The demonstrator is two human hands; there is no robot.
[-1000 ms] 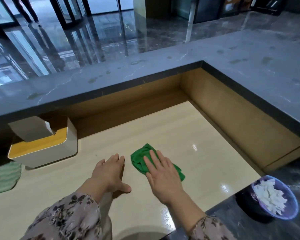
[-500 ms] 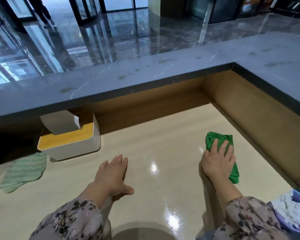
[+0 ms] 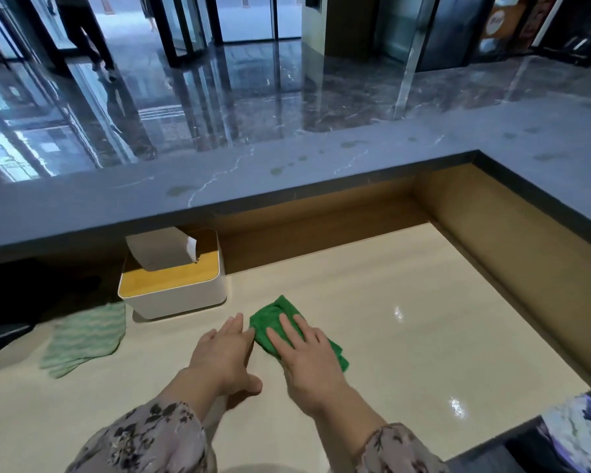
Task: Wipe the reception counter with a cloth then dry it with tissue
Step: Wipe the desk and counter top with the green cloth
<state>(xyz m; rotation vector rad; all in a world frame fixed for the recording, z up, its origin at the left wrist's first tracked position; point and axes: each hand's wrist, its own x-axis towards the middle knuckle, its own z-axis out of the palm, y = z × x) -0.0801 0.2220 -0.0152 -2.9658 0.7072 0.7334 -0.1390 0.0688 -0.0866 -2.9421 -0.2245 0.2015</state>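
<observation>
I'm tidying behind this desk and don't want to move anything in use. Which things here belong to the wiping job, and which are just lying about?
In use:
- green cloth, pressed flat under the right hand
- cream counter
- tissue box, likely for drying

Lying about:
- striped cloth, left of the box
- bin with white scraps, lower right

The cloth (image 3: 269, 317) is pressed under the right hand (image 3: 306, 360); the tissue box (image 3: 178, 298) is set behind the left hand (image 3: 223, 360).
</observation>
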